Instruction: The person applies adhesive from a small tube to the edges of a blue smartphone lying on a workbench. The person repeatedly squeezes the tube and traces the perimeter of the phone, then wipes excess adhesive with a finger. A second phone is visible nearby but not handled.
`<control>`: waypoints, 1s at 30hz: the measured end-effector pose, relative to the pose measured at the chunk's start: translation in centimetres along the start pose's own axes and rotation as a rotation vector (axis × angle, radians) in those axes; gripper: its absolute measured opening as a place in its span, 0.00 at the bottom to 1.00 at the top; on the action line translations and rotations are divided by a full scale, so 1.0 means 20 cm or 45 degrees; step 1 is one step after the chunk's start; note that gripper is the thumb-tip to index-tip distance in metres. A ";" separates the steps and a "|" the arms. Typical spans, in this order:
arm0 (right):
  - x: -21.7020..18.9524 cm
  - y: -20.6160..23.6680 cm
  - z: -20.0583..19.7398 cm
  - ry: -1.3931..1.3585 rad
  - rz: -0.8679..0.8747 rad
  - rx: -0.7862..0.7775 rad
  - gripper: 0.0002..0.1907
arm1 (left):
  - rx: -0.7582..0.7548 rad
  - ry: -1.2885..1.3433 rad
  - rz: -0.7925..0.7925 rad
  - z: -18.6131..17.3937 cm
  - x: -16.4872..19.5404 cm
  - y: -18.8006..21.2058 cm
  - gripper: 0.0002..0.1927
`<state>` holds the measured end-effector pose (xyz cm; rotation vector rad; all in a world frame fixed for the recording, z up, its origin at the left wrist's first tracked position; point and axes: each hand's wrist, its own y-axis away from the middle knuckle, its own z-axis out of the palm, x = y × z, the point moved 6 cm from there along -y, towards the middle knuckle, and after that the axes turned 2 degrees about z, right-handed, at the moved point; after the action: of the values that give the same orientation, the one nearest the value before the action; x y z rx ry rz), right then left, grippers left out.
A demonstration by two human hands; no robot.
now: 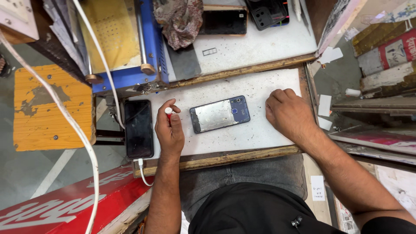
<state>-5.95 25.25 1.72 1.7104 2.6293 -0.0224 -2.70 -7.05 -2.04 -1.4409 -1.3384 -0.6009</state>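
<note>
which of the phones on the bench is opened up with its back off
The blue phone lying between the left hand and right hand; its bare metal inside shows. The black phone looks intact.
</note>
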 end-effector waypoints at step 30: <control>-0.03 -0.19 0.01 -0.676 0.104 0.171 0.10 | -0.019 0.198 0.103 0.04 0.04 -0.01 0.16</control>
<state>-9.13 23.18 1.60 1.5675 2.2057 -0.5786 -2.88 -6.04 -1.46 -1.4234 -1.1506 -0.6575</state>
